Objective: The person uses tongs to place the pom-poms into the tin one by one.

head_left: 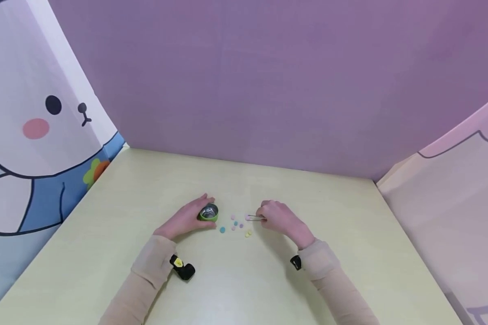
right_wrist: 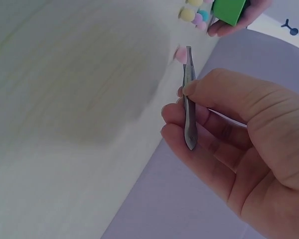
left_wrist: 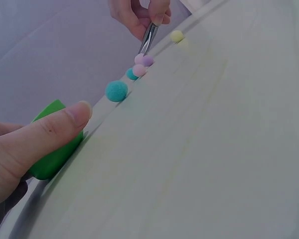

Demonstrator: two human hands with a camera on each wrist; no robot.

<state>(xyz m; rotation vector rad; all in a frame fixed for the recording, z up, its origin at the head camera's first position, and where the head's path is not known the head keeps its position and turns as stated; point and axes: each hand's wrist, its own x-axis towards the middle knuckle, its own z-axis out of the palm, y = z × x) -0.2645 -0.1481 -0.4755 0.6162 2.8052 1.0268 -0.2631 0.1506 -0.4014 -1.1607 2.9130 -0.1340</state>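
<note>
My left hand (head_left: 189, 216) holds a small green bowl (head_left: 208, 218) with a shiny metal inside, thumb on the near side and fingers on the far side. Metal tweezers (right_wrist: 190, 107) are pinched between thumb and fingers of my right hand (head_left: 281, 220). Their tips point left and reach a pink pom-pom (right_wrist: 181, 54); whether they grip it, I cannot tell. Between the hands lie several small pom-poms: a larger teal pom-pom (left_wrist: 116, 91) nearest the bowl, a purple pom-pom (left_wrist: 148, 60), and yellow pom-poms (head_left: 249, 233) closer to me.
The pale table (head_left: 236, 280) runs back to a purple wall panel (head_left: 244, 90). A printed cartoon panel (head_left: 36, 135) stands on the left and a pale pink panel (head_left: 447, 212) on the right. Black wrist cameras (head_left: 183, 270) are strapped at both sleeves.
</note>
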